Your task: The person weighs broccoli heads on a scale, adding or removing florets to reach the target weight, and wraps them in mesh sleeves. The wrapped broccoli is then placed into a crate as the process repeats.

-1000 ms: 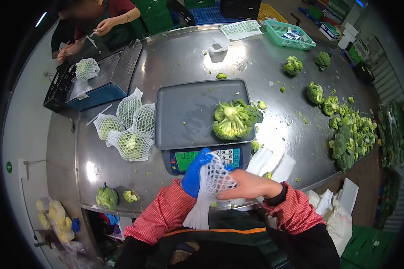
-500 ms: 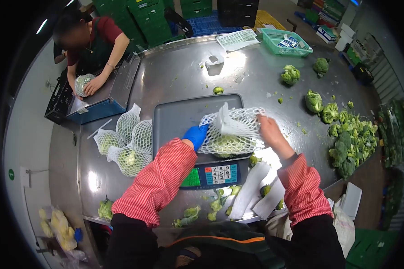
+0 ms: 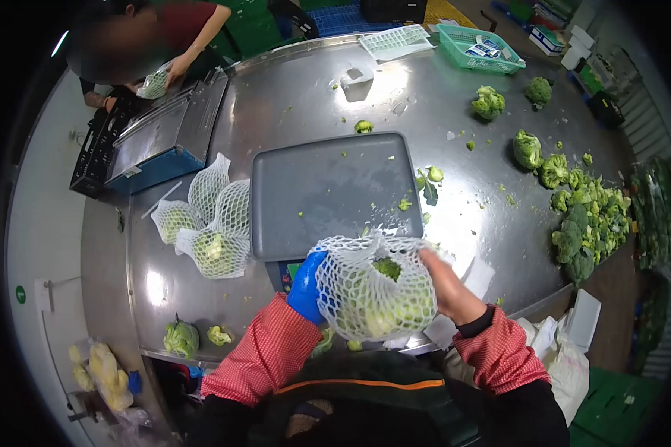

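Observation:
Near my body, in front of the scale's grey tray (image 3: 328, 186), a vegetable head in white foam netting (image 3: 376, 294) hangs between both hands. Blue-gloved, my left hand (image 3: 306, 289) grips the netting's left side. My bare right hand (image 3: 452, 289) holds its right side. Green florets show through an opening in the top of the net. Several netted heads (image 3: 212, 249) lie on the metal table to the left of the tray. Small green scraps are scattered on the tray.
A co-worker (image 3: 179, 45) at the upper left holds a netted head beside a blue-sided machine (image 3: 160, 171). Loose broccoli (image 3: 578, 231) is piled at the right. A green basket (image 3: 481, 48) stands at the back; one head (image 3: 180, 337) lies at the front left edge.
Both my hands have drawn the netted head off the tray toward my body. The netting now wraps further around it. The co-worker has moved their netted head up and away from the machine's top.

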### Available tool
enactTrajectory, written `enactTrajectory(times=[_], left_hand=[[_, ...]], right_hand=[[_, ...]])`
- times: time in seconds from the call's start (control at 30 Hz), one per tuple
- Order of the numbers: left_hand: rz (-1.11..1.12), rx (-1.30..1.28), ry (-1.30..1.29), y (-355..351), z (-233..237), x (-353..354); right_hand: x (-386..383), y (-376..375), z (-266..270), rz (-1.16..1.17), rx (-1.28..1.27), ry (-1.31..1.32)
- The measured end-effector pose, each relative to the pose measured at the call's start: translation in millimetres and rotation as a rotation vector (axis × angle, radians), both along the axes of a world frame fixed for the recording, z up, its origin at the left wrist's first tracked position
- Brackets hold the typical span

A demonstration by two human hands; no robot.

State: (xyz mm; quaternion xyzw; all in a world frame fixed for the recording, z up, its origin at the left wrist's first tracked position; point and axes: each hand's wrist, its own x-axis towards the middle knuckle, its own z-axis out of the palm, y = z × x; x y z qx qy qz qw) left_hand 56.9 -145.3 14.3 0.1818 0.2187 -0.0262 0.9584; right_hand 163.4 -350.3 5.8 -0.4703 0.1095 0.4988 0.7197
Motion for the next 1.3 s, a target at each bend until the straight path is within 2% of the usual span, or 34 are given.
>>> enactTrajectory(times=[0.1, 0.13, 0.23, 0.27, 0.3, 0.37, 0.4, 0.43, 0.47, 0.5, 0.57, 0.63, 0.67, 0.77, 0.87, 0.9, 0.97, 1.0, 1.03, 1.1, 1.23, 1.3], left_hand=[[-0.116, 0.465, -0.116, 9, -23, -2], [-0.115, 0.604, -0.154, 10, -21, -2], [-0.002, -0.145, 0.188, 14, 2, 1], [0.018, 0.027, 0.176, 10, 4, 1], [0.037, 0.202, 0.177, 7, 7, 2], [-0.005, 0.091, 0.240, 9, 13, 3], [-0.021, 0.035, 0.274, 11, 14, 6], [-0.036, -0.021, 0.310, 13, 14, 8], [-0.083, -0.164, 0.257, 24, -14, 11], [-0.132, -0.306, 0.203, 28, -15, 15], [-0.153, -0.087, 0.254, 27, -16, 16], [-0.203, 0.208, 0.355, 19, 15, 16], [-0.217, 0.437, 0.344, 24, 13, 16], [-0.247, 1.127, 0.292, 64, 2, 9], [-0.082, 1.069, 0.286, 64, 10, 39], [-0.040, 1.058, 0.260, 54, 14, 51], [-0.042, 1.085, 0.071, 48, -20, 79], [-0.038, 1.101, -0.024, 47, -31, 91], [-0.042, 1.183, -0.008, 42, -17, 89], [-0.058, 1.006, 0.005, 50, -11, 82], [0.075, 0.850, 0.047, 96, -2, 85], [0.135, 0.893, 0.000, 131, 12, 94]], right_hand=[[-25, 1, 7, 0.265, 0.022, 0.079], [-27, 2, -5, 0.235, 0.159, 0.106], [-16, 18, -7, 0.091, 0.320, 0.234], [-11, 30, -1, -0.012, 0.276, 0.185], [-1, 37, -6, 0.010, 0.380, 0.257], [18, 50, -30, 0.052, 0.586, 0.406], [22, 60, -31, -0.014, 0.493, 0.506], [26, 71, -32, -0.047, 0.474, 0.489], [29, 80, -33, -0.081, 0.454, 0.473], [30, 88, -30, -0.118, 0.435, 0.456], [25, 88, -20, -0.118, 0.353, 0.323], [23, 83, 9, -0.078, 0.189, 0.275], [28, 70, 7, 0.086, 0.097, 0.167], [46, 26, 27, 0.415, -0.219, -0.381], [68, 25, 21, -0.023, -0.535, -0.939], [71, 33, 27, -0.065, -0.578, -0.913], [66, 55, 26, 0.054, -0.469, -0.798], [61, 62, 20, 0.217, -0.454, -0.979], [56, 73, 13, 0.196, -0.601, -1.270], [54, 83, 17, 0.185, -0.495, -1.236], [57, 115, 23, 0.180, -0.368, -1.206], [56, 130, 44, 0.176, -0.329, -1.112]])
